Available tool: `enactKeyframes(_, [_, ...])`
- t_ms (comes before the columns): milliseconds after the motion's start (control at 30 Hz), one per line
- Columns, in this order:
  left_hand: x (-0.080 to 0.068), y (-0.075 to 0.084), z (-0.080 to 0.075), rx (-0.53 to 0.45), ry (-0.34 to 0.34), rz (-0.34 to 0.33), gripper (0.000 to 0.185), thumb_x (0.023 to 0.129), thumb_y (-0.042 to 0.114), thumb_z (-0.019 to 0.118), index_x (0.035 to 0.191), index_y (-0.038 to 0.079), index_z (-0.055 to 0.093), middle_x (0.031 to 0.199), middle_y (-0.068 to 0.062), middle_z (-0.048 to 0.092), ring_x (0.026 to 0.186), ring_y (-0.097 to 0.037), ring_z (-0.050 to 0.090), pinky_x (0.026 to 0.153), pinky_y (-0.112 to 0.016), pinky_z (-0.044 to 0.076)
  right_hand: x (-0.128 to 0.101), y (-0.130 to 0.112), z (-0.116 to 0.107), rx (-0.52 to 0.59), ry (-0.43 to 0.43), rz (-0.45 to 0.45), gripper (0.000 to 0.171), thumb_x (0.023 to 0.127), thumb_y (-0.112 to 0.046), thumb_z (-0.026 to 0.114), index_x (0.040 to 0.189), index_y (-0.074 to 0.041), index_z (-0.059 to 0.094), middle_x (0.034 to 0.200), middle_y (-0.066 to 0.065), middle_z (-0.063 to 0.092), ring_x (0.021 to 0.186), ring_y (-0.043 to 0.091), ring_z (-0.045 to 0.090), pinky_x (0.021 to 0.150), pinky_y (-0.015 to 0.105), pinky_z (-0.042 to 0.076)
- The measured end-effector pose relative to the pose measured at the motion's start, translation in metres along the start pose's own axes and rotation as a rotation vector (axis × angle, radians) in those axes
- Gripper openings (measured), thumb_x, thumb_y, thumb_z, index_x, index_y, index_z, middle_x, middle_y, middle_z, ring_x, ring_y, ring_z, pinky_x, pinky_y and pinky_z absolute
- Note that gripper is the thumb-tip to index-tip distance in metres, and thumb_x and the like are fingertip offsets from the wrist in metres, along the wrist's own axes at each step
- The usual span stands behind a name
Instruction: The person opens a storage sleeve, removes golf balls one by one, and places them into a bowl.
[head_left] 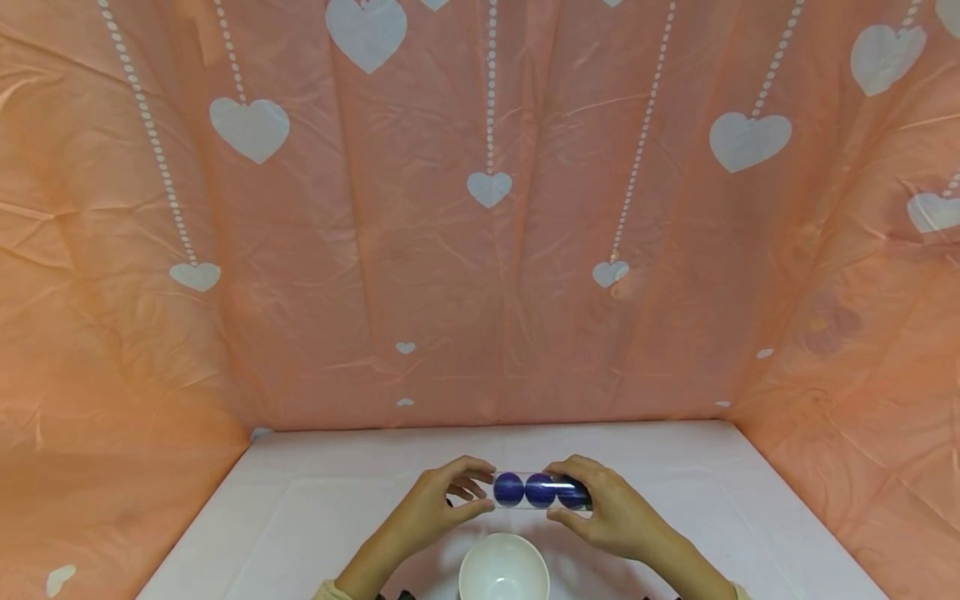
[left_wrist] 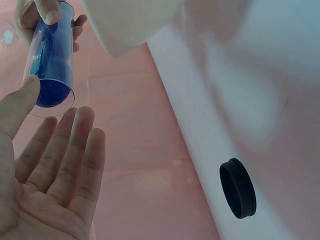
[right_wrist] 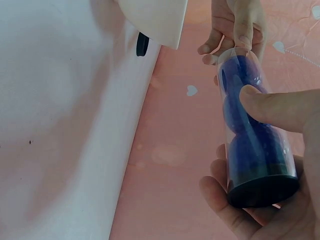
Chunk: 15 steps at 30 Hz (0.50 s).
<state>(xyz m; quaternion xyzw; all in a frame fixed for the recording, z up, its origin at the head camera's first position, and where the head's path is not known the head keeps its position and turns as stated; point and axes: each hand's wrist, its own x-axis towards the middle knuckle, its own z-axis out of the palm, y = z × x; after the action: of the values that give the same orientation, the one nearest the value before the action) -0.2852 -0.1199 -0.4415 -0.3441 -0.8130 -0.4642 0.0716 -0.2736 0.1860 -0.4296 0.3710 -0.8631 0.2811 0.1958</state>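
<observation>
A clear plastic tube [head_left: 525, 507] lies level between the two hands, with three blue-purple balls [head_left: 508, 489] lined up inside. My right hand [head_left: 607, 508] grips the tube near its black-capped end [right_wrist: 262, 191], thumb on one side and fingers round the other. At the uncapped end is my left hand [head_left: 450, 493]. In the left wrist view its fingers [left_wrist: 67, 165] are extended and the thumb lies at the tube's rim. A black round cap [left_wrist: 238, 188] stands on its edge on the white table, mostly hidden behind the left hand in the head view.
A white bowl [head_left: 504, 571] stands on the white table [head_left: 337, 475] just below the tube, near the person. Orange-pink sheeting [head_left: 495, 292] printed with white hearts forms walls at the back and both sides.
</observation>
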Motion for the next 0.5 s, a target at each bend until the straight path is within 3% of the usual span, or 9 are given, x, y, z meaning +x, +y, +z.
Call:
enactKeyframes(233, [-0.0001,-0.0002,0.0005,0.000,0.008,0.021,0.036,0.098,0.024,0.082,0.131,0.015,0.069,0.114,-0.001,0.079,0.097,-0.011,0.074,0.089,-0.035,0.063,0.0006,0.0013,0.0005,0.036,-0.007,0.004,0.041,0.089,-0.021,0.089,0.125,-0.016,0.071,0.105,-0.015,0.067,0.090,0.000,0.060,0.079,0.029,0.060])
enactKeyframes(500, [-0.0007,0.0023,0.0010,-0.023,0.003,-0.011,0.038,0.097,0.026,0.083,0.130,0.015,0.069,0.114,-0.001,0.078,0.097,-0.014,0.074,0.090,-0.035,0.063,-0.0001,0.0039,0.0017,0.075,-0.018,0.015,0.042,0.088,-0.018,0.090,0.126,-0.017,0.071,0.108,-0.013,0.068,0.090,0.001,0.061,0.078,0.031,0.060])
